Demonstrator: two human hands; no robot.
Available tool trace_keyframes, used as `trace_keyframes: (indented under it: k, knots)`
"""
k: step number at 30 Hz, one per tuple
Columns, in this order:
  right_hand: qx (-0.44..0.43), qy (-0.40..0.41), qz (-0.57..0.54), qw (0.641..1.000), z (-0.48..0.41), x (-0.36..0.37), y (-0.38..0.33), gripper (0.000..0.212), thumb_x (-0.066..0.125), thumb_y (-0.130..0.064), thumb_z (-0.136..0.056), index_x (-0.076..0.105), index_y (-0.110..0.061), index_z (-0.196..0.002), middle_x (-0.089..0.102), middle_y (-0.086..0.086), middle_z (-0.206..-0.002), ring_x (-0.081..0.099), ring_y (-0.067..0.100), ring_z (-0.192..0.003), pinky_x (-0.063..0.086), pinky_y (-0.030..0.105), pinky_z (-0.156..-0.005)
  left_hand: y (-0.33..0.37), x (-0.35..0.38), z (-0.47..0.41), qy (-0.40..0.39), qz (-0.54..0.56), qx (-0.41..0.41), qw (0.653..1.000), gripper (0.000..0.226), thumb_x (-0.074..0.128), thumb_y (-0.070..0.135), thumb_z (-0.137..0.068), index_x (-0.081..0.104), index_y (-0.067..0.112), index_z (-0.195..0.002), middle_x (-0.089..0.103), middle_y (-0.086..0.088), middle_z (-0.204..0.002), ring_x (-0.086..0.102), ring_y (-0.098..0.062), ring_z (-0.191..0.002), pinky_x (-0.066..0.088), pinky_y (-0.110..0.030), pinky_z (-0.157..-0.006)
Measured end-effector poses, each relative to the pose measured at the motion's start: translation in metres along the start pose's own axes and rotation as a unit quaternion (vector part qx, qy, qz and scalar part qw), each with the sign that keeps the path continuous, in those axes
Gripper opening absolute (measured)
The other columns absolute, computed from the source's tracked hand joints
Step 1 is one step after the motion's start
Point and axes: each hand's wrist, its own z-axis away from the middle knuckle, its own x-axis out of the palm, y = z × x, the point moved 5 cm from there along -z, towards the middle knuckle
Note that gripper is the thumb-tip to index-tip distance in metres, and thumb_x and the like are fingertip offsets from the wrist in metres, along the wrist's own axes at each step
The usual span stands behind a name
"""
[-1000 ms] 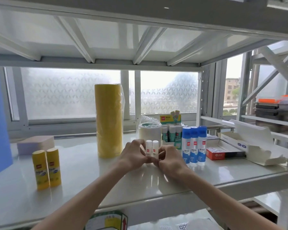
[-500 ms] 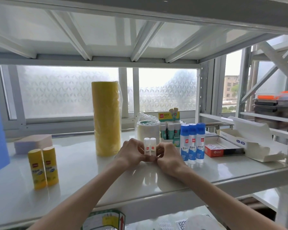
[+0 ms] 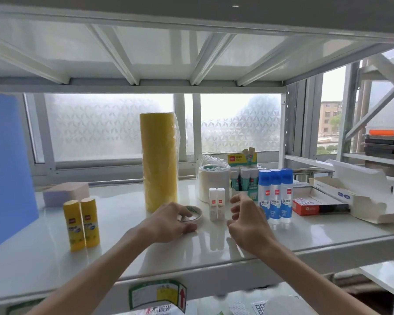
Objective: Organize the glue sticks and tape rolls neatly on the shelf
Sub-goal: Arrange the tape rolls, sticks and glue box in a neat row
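Two small white glue sticks point(image 3: 216, 203) stand upright side by side on the white shelf point(image 3: 123, 246). My right hand point(image 3: 246, 221) hovers just right of them, fingers apart, holding nothing. My left hand point(image 3: 168, 221) rests on a small flat tape roll point(image 3: 192, 213) left of the sticks, fingers curled over its rim. A tall yellow stack of tape rolls point(image 3: 159, 160) stands behind it. Two yellow glue sticks point(image 3: 81, 223) stand at the left. Three blue-capped liquid glue bottles point(image 3: 275, 195) stand at the right, with a white tape roll point(image 3: 213, 184) and a box of teal glue sticks point(image 3: 243, 178) behind.
A pale block point(image 3: 65, 193) lies at the back left beside a blue panel point(image 3: 7, 167). A red box point(image 3: 305, 206) and an open white carton point(image 3: 359, 194) sit at the right. The shelf above hangs low overhead. A window frame runs behind the shelf.
Both hands have let go of the two white glue sticks, which now stand free. My left hand moved left onto the small tape roll; my right hand drew back and opened.
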Motion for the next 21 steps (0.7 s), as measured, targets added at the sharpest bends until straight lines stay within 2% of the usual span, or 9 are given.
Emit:
trace_keyframes:
  k: [3,8,11,14,17,19,21]
  knots:
    - [-0.025,0.008,0.015,1.0,0.01,-0.002,-0.012,0.047,0.066,0.003,-0.074,0.052,-0.009,-0.117,0.06,0.007,-0.102,0.058,0.018,-0.092,0.053,0.025,-0.078,-0.002,-0.001,0.009,0.006,0.004,0.002,1.0,0.033,0.067,0.042,-0.088,0.073,0.023,-0.114,0.068,0.0,-0.124,0.06,-0.015,-0.109,0.044,-0.025,-0.093]
    - [-0.042,0.012,0.026,0.999,0.018,-0.008,-0.022,0.047,0.063,0.007,-0.074,0.055,-0.008,-0.117,0.061,0.008,-0.105,0.058,0.015,-0.094,0.051,0.02,-0.077,-0.002,-0.009,0.025,0.02,-0.017,0.021,0.999,0.018,0.064,0.038,-0.091,0.076,0.031,-0.102,0.072,0.006,-0.11,0.064,-0.013,-0.096,0.051,-0.036,-0.092]
    - [-0.04,0.033,0.014,0.999,0.017,-0.014,-0.031,0.044,0.061,0.01,-0.076,0.057,-0.005,-0.117,0.063,0.008,-0.105,0.06,0.016,-0.096,0.049,0.014,-0.072,-0.003,-0.01,0.032,0.022,-0.016,0.021,0.999,0.019,0.063,0.036,-0.092,0.076,0.031,-0.104,0.071,0.007,-0.112,0.063,-0.012,-0.098,0.051,-0.036,-0.094]
    - [-0.054,0.086,-0.015,0.995,0.007,-0.027,-0.052,0.036,0.059,0.009,-0.08,0.061,-0.006,-0.113,0.066,0.004,-0.1,0.062,0.016,-0.091,0.055,0.023,-0.08,0.0,-0.016,0.036,0.049,0.014,0.031,0.998,0.023,0.063,0.034,-0.093,0.074,0.025,-0.112,0.067,0.007,-0.12,0.06,-0.011,-0.105,0.045,-0.029,-0.095]
    - [-0.08,0.109,-0.043,0.99,-0.006,-0.039,-0.079,0.031,0.054,0.005,-0.082,0.065,-0.01,-0.107,0.068,0.002,-0.093,0.064,0.014,-0.086,0.055,0.027,-0.081,0.006,-0.035,0.046,0.116,0.06,0.031,0.991,0.022,0.062,0.025,-0.095,0.072,0.02,-0.114,0.067,0.006,-0.117,0.06,-0.009,-0.106,0.046,-0.027,-0.094]
    - [-0.088,0.083,-0.071,0.99,-0.018,-0.036,-0.097,0.029,0.054,0.002,-0.083,0.066,-0.011,-0.105,0.069,-0.001,-0.09,0.065,0.014,-0.087,0.055,0.027,-0.081,0.006,-0.058,0.059,0.215,0.081,0.037,0.972,0.018,0.063,0.018,-0.094,0.074,0.021,-0.108,0.072,0.006,-0.11,0.067,-0.005,-0.094,0.053,-0.027,-0.091]
    - [-0.074,0.029,-0.096,0.992,-0.034,-0.019,-0.112,0.031,0.057,-0.001,-0.082,0.063,-0.009,-0.111,0.07,0.001,-0.093,0.065,0.016,-0.091,0.055,0.031,-0.083,0.001,-0.084,0.081,0.339,0.09,0.046,0.935,0.02,0.064,0.011,-0.091,0.075,0.024,-0.1,0.073,0.014,-0.098,0.067,0.002,-0.082,0.054,-0.014,-0.081]
